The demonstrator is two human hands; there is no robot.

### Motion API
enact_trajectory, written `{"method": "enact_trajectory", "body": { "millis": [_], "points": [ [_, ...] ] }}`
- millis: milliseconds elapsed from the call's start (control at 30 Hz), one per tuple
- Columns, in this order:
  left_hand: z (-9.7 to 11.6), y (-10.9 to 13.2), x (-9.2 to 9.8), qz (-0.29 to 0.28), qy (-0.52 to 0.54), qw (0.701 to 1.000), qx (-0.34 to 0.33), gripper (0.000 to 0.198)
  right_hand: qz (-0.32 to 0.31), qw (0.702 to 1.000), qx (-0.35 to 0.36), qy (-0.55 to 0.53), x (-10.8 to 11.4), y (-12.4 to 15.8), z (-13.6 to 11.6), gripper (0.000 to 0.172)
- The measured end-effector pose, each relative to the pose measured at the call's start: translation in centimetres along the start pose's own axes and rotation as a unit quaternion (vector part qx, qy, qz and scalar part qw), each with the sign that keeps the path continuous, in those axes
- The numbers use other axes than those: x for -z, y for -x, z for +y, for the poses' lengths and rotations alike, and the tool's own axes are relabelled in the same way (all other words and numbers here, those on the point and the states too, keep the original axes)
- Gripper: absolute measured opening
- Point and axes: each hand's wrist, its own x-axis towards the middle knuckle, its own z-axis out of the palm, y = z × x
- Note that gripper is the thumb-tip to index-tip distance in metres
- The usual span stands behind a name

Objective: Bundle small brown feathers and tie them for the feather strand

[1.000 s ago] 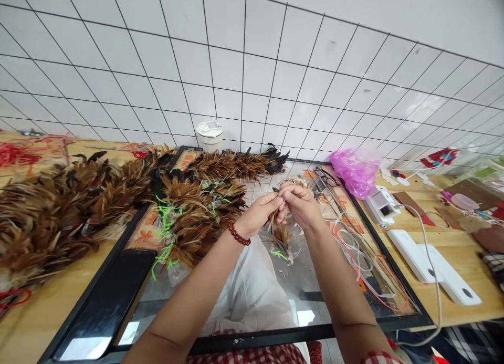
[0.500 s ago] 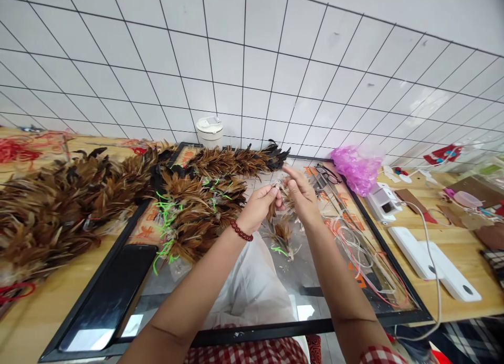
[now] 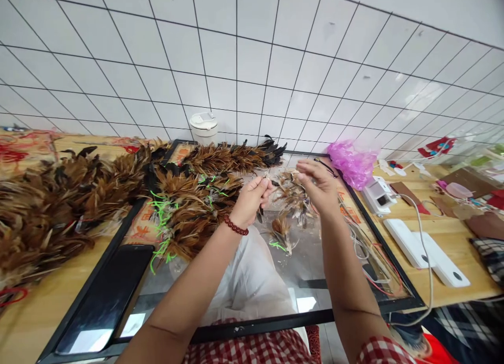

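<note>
My left hand (image 3: 252, 200), a beaded bracelet at its wrist, is closed in a pinch above the glass tabletop. Small dark feather tips stick out from its fingers, so it grips a feather or a few. To the right, my right hand (image 3: 319, 188) is open with its fingers stretched out, over a loose pile of feathers (image 3: 293, 196). Below the hands lies a small brown feather bunch (image 3: 280, 226) with a green tie (image 3: 277, 246). Left of my left hand are brown feather bundles (image 3: 197, 217) with bright green ties (image 3: 161, 211).
A long feather garland (image 3: 71, 196) covers the left side. A phone (image 3: 106, 301) rests on the frame's left edge. At the back stands a white lidded cup (image 3: 203, 128). Rightward are a purple plastic bag (image 3: 350, 162), white power strips (image 3: 427, 253) and cables (image 3: 427, 232).
My right hand has moved right, away from my left hand, and opened. My left hand keeps its pinch and has shifted slightly left. The view has shifted a little.
</note>
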Motion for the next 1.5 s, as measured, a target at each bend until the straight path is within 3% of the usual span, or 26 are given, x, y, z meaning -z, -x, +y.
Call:
{"method": "enact_trajectory", "body": {
  "millis": [67,133,200,300,400,533,667,900,1067,1200,1500],
  "points": [
    [0.4,-0.1,0.2,0.015,0.004,1.000,-0.003,0.034,-0.009,0.996,-0.025,0.080,2.6,-0.1,0.8,0.022],
    [0.7,-0.1,0.4,0.024,0.009,1.000,-0.001,0.034,-0.098,0.975,-0.085,0.179,5.1,0.3,1.9,0.020],
    [1.0,-0.2,0.5,0.030,0.014,0.999,0.001,0.034,-0.193,0.925,-0.135,0.297,7.0,1.3,3.1,0.018],
    [1.1,-0.2,0.5,0.030,0.022,0.999,0.002,0.032,-0.266,0.848,-0.203,0.412,8.6,3.1,4.8,0.019],
    [1.3,0.0,0.3,0.029,0.025,0.999,0.003,0.030,-0.275,0.811,-0.248,0.453,9.5,4.9,5.9,0.023],
    [1.5,0.2,0.1,0.035,0.022,0.999,0.008,0.029,-0.249,0.787,-0.283,0.487,10.4,6.4,6.2,0.028],
    [1.7,0.2,0.1,0.041,0.020,0.999,0.003,0.028,-0.249,0.784,-0.283,0.492,10.8,7.3,5.8,0.025],
    [1.9,0.2,0.2,0.044,0.017,0.999,-0.004,0.026,-0.265,0.784,-0.313,0.466,9.4,8.5,6.6,0.024],
    [2.2,0.2,0.5,0.042,0.020,0.999,-0.015,0.023,-0.200,0.794,-0.311,0.482,10.3,8.4,6.5,0.027],
    [2.4,0.2,0.5,0.049,0.021,0.998,-0.015,0.024,-0.174,0.817,-0.270,0.479,10.8,8.3,5.5,0.030],
    [2.5,0.3,0.3,0.050,0.014,0.999,-0.012,0.026,-0.352,0.893,-0.100,0.260,5.8,9.4,0.1,0.020]
  ]
}}
